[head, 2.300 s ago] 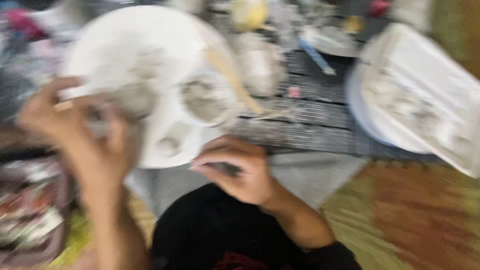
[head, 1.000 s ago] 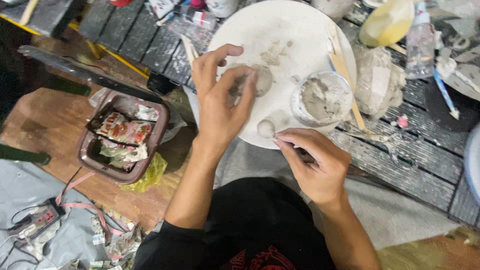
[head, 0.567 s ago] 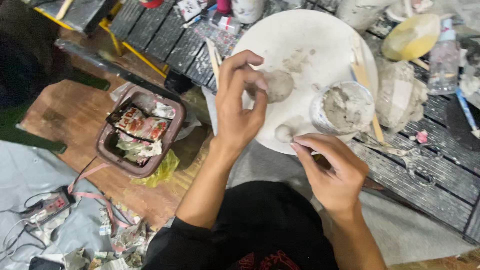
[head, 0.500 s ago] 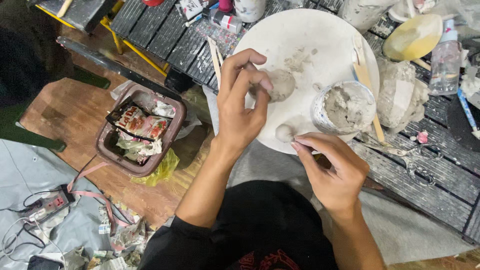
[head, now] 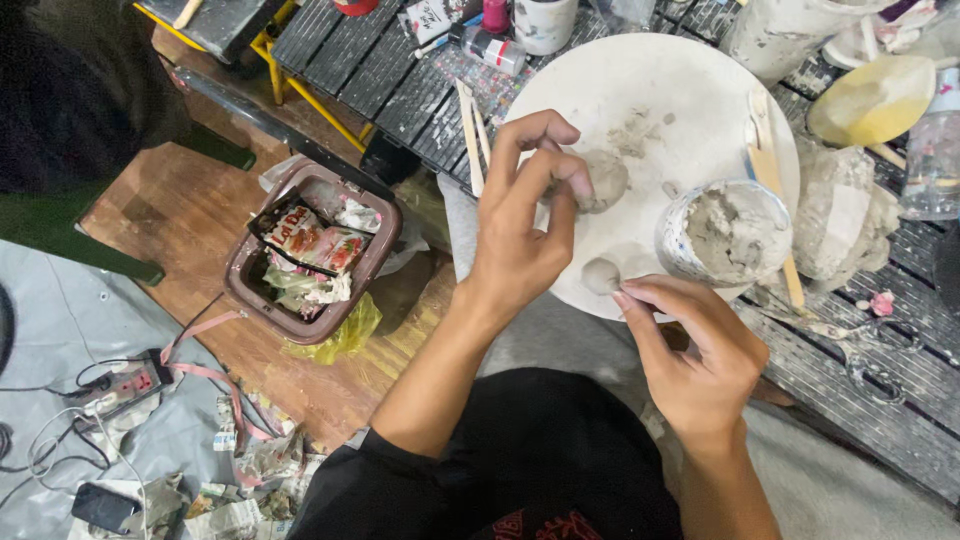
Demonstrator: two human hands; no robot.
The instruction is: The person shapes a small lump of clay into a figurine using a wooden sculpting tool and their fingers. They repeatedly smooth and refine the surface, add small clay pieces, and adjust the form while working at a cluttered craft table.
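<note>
Fingers of the left hand [head: 520,235] curl over a grey clay lump [head: 603,180], tips pinching its near side; lump sits on the round white board [head: 640,90], roughly mid-board. Right hand [head: 695,355] is loosely curled, index fingertip touching a small clay ball [head: 600,274] at the board's near edge; whether it grips anything in the palm, cannot tell. Ball and lump are near each other but apart. Just right of the ball: a smeared cup of wet clay [head: 728,232], on the board's right side, with a flat wooden stick [head: 770,175] leaning across its rim. Board has grey smudges above the lump. Right of the board: a pale lumpy clay mass [head: 835,210] on the dark slatted table [head: 400,85], and a yellowish sponge-like piece [head: 875,100] beyond it. Two thin wooden sticks [head: 470,135] lie on the slats just left of the board. Top edge: white cup [head: 545,22], small bottles, details too small. Scissors [head: 870,365] lie on the slats lower right. Left of the table, on the wooden floor: brown bin [head: 250,270] stuffed with wrappers, yellow-green plastic under its near side. Further lower left: grey sheet, power strip [head: 120,385] with cables, crumpled paper scraps. Person's black-clothed lap fills bottom centre.
</note>
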